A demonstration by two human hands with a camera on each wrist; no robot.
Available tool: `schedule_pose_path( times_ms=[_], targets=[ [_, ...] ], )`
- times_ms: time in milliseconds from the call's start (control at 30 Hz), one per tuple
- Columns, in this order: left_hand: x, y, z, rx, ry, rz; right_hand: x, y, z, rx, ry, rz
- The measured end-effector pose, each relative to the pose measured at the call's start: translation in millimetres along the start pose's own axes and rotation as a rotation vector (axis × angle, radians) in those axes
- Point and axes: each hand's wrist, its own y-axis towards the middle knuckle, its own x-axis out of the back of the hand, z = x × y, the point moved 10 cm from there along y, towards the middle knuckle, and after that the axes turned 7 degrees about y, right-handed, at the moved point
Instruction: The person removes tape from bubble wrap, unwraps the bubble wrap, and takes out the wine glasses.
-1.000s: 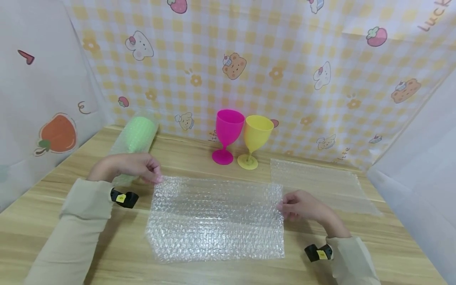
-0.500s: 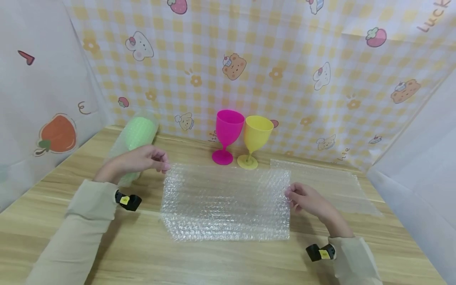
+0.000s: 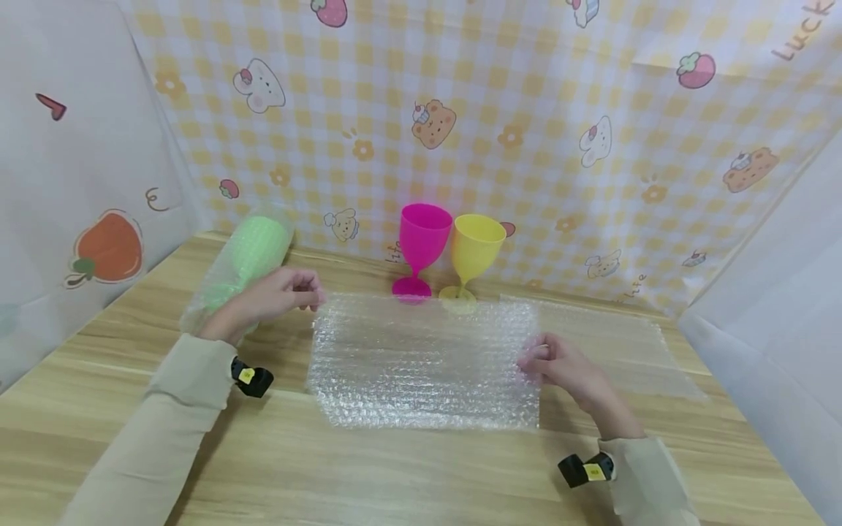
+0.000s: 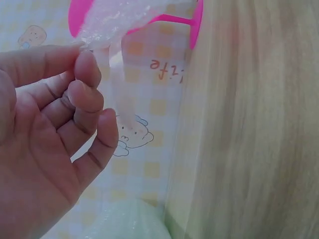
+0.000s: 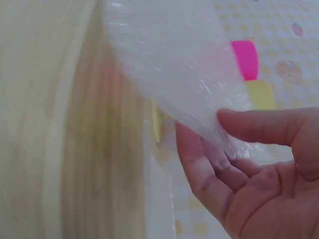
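Note:
A clear sheet of bubble wrap (image 3: 421, 365) is stretched between both hands over the middle of the table. My left hand (image 3: 286, 296) pinches its far left corner between thumb and forefinger; the left wrist view shows the other fingers curled loosely. On the right side edge, my right hand (image 3: 566, 365) pinches the sheet, thumb on top and fingers beneath. Just past the sheet's far edge stand a pink goblet (image 3: 424, 237) and a yellow goblet (image 3: 476, 248), side by side and upright. The sheet overlaps their bases in the head view.
Beside my left forearm lies a green goblet (image 3: 259, 245) wrapped in bubble wrap, on its side. Another flat bubble wrap sheet (image 3: 612, 351) lies at the right back of the wooden table (image 3: 368, 475). A patterned cloth (image 3: 526, 109) hangs behind.
Both hands keep hold of the bubble wrap. The sheet has moved away from me and slightly right, its far edge now overlapping the goblet bases. The goblets have not moved.

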Motion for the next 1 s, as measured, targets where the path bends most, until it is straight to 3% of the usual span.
schedule_pose_path(
  times_ms=[233, 367, 500, 633, 767, 867, 1000],
  targets=[
    [-4.1, 8.7, -5.6, -0.042, 0.013, -0.026, 26.9, -6.8, 7.3, 0.031, -0.035, -0.135],
    [-5.6, 9.6, -7.1, -0.011, -0.004, -0.041, 35.1, -9.7, 12.0, 0.081, -0.018, -0.14],
    [-7.0, 9.9, -11.7, -0.035, -0.006, -0.042, 46.5, -14.5, 17.2, 0.159, 0.055, -0.122],
    [-9.9, 9.8, -14.7, -0.061, -0.024, -0.012, 73.0, -23.6, 19.1, 0.222, 0.057, -0.166],
    [-15.8, 8.6, -17.0, -0.072, -0.023, 0.041, 101.3, -32.3, 10.7, 0.203, -0.002, -0.208],
    [-20.5, 7.7, -19.9, -0.088, -0.009, 0.076, 118.2, -37.6, 1.7, 0.204, 0.037, -0.193],
    [-28.0, 8.2, -25.1, -0.111, -0.005, 0.12, 141.8, -45.8, -12.4, 0.243, 0.21, -0.166]
  ],
)
